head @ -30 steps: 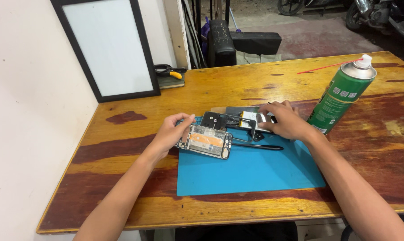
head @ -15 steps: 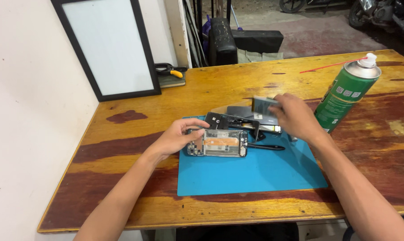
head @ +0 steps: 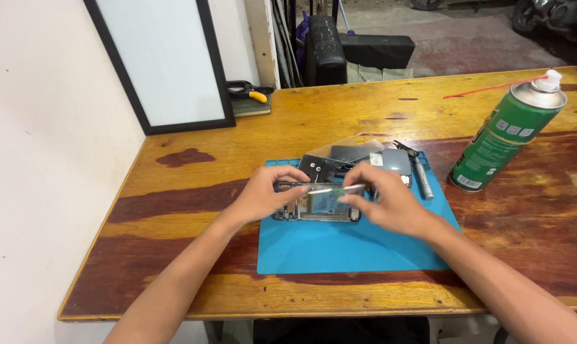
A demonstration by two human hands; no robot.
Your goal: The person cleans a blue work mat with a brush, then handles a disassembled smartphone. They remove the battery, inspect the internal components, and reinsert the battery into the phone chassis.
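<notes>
Lying on the blue mat (head: 339,245) near the surface's front edge, an opened phone (head: 315,205) is steadied by the left hand (head: 270,191) while a thin metal strip (head: 339,189) is pinched over it by the right hand (head: 382,199).

A single camera, worn on the person's head, is looking down and forward over the wooden surface (head: 193,191) from its near edge. It is sitting close enough that both forearms are entering from the bottom of the frame and the blue mat (head: 339,245) is filling the centre. It is facing the far edge, taking in the white framed panel (head: 161,60) leaning at the wall on the left and the floor beyond. No second view is sharing this scene.
</notes>
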